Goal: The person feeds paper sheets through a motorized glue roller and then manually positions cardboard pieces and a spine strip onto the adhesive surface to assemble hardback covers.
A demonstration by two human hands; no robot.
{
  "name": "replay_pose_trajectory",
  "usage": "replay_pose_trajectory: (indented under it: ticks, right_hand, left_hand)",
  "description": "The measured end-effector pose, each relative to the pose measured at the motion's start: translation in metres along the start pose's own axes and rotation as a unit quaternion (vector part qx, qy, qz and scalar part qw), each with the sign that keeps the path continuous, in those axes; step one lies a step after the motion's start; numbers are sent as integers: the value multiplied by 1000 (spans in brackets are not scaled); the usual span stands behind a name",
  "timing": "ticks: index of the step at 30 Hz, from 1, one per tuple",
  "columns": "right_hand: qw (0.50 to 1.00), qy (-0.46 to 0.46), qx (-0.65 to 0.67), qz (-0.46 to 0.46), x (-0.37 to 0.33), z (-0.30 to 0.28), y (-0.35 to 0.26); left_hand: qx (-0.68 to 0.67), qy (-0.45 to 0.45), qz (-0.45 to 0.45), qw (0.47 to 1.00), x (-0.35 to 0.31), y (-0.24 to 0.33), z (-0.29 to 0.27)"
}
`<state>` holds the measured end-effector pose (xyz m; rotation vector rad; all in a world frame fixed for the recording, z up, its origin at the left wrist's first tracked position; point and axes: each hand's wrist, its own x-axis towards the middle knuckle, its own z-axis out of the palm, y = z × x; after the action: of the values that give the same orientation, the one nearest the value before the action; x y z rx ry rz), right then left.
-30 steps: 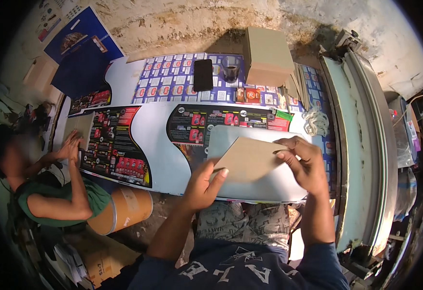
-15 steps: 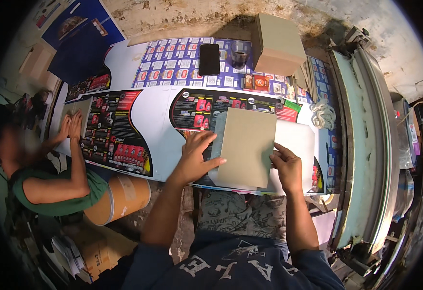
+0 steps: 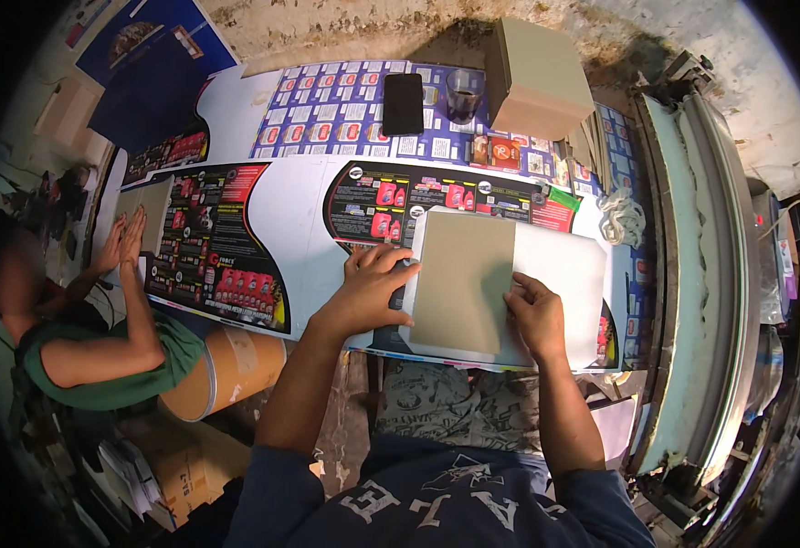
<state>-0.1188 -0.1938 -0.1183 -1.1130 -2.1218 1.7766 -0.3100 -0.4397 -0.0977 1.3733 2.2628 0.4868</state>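
A grey-brown rectangle of cardboard (image 3: 466, 283) lies on a white sheet (image 3: 560, 288) with cut-off corners, leaving a wide white margin on its right. My left hand (image 3: 368, 290) is at the left side, thumb and fingers apart, fingertips touching the left edge of the sheet and board. At the board's right edge, my right hand (image 3: 539, 318) has its fingers bent, thumb and forefinger closed on that edge. Beneath lies a black printed poster (image 3: 386, 201) on the table. The underside of the cardboard is hidden.
A dark phone (image 3: 403, 105), a glass of dark drink (image 3: 464, 96) and a cardboard stack (image 3: 546, 78) stand at the back. White cloth (image 3: 621, 219) lies right, before a long roller machine (image 3: 701, 274). At left, a co-worker's hands (image 3: 128, 239) press another board. A drum (image 3: 236, 370) stands below.
The cardboard has shifted slightly left and now lies within the white sheet, whose left margin shows. My left hand's fingers have moved to the left edge. The co-worker's hands have moved slightly.
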Motion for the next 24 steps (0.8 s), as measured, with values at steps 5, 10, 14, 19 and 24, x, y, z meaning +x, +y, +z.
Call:
replay_pose_trajectory:
  ticks: [5,10,14,19,24]
  right_hand:
    - [981,12,-186,-49,-4,-5,-17]
    - [975,2,-219,-45,-8,-4,-30]
    - [971,2,-231,-66,-6,-4,-24]
    - [968,0,-249,-40,-7,-3,-30]
    - [967,1,-250,-42,-7,-2,-31]
  left_hand:
    - [11,-15,-7,1000,2,4,-5]
    - [8,-15,-9,1000,0,2,-3]
    - [8,-25,-12,1000,0,2,-5]
    - [11,-9,0,1000,0,-2,-1]
    - [15,-11,-2,1000,0,0,-1]
